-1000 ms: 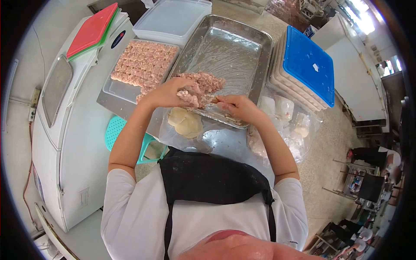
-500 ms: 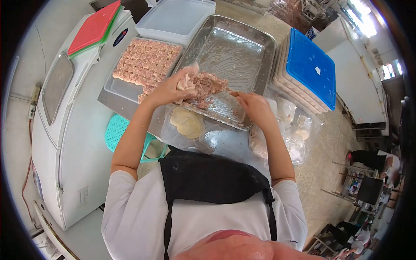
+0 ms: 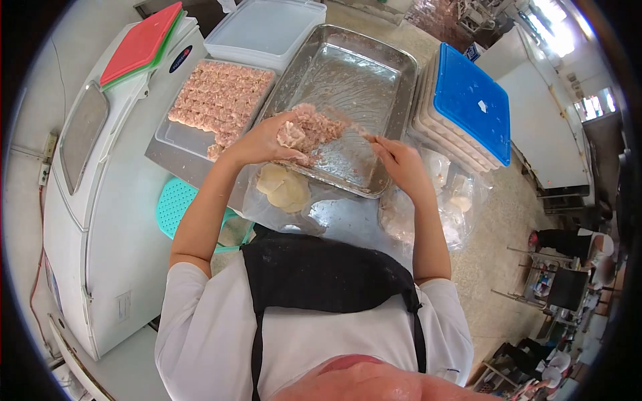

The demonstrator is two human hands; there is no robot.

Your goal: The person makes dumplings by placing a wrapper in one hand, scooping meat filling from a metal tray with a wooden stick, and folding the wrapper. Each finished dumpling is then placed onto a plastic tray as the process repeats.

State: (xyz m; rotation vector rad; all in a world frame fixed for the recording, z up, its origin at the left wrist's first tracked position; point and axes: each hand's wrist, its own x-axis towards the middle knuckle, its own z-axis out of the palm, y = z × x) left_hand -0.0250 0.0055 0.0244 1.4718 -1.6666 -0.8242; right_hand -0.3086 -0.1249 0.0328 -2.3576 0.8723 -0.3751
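Note:
My left hand (image 3: pixel 259 142) is curled around a meat dumpling (image 3: pixel 290 136) in a pale wrapper, over the near left side of a deep metal pan (image 3: pixel 358 83). Right beside it lies a mound of ground meat (image 3: pixel 321 128). In the fingers of my right hand (image 3: pixel 403 167) is the handle of a slim spatula (image 3: pixel 364 135), its far end pointing at the meat. Round yellowish dumpling wrappers (image 3: pixel 286 189) rest on plastic just in front of the pan. Rows of filled dumplings (image 3: pixel 217 97) stand in a clear tray (image 3: pixel 175 138) to the left.
Lidded clear containers (image 3: pixel 264 30) sit behind the tray. On the right are stacked trays under a blue lid (image 3: pixel 473 103) and plastic bags (image 3: pixel 461 200). A white freezer (image 3: pixel 127 220) with red and green lids (image 3: pixel 142 43) borders the left, near a turquoise stool (image 3: pixel 175 206). People work far right.
My right hand and the spatula have drawn slightly back from the meat. The left hand has turned, showing more of the dumpling. The whole view has shifted a little.

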